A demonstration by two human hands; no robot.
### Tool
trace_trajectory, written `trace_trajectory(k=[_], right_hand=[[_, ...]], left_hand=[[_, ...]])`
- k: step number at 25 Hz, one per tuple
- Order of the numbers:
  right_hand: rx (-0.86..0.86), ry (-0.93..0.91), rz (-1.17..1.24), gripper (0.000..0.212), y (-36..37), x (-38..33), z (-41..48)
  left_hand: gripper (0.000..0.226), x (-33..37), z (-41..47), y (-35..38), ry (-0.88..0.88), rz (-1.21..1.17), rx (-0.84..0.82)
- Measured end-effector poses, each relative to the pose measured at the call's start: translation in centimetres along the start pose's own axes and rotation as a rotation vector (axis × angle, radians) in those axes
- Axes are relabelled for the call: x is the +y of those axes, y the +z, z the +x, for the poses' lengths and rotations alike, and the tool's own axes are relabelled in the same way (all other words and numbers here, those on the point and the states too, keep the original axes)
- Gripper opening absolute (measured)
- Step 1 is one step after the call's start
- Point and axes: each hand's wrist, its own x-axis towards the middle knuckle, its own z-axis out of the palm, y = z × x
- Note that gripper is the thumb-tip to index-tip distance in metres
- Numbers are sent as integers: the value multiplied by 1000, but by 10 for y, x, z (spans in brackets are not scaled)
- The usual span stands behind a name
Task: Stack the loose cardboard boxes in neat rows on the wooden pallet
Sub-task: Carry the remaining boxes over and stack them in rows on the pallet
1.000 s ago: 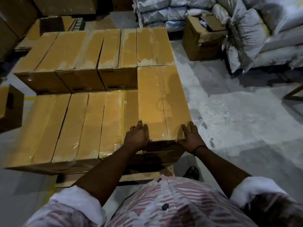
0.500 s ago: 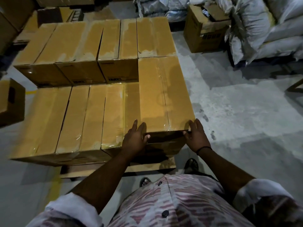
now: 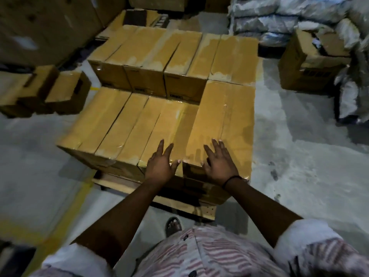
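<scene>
Taped cardboard boxes stand in two rows on the wooden pallet (image 3: pixel 119 183). The far row (image 3: pixel 159 56) is one layer higher than the near row (image 3: pixel 119 124). At the right end a raised box (image 3: pixel 229 120) lies lengthwise on top of another. My right hand (image 3: pixel 220 164) rests flat on that box's near left corner, fingers spread. My left hand (image 3: pixel 160 163) lies flat with fingers apart on the lower box beside it. Neither hand grips anything.
Loose cardboard boxes (image 3: pixel 50 90) sit on the floor at the left. An open torn box (image 3: pixel 311 60) and stacked grey sacks (image 3: pixel 279 19) stand at the right rear. Big cartons (image 3: pixel 40 23) fill the far left. A yellow floor line (image 3: pixel 65 212) runs near my sandalled foot (image 3: pixel 173 225).
My view has swung so the pallet sits more to the right. Both hands have come off the raised box's front corners and now lie flat on the box tops, fingers spread.
</scene>
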Motion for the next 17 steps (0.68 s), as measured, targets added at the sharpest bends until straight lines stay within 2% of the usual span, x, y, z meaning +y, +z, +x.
trace_trajectory(k=[8,12,17], right_hand=[[-131,-371,3,72,11,-87,29],[-174,-477,3,74,25,-154,43],[-179,-544,-15,73,55,-243,79]], left_hand=[[66,-49,-83,-36,-324,0,211],[63,-98,-112,-55,-425,-32,304],[65,-176,-119,-85,-552,-85,330]])
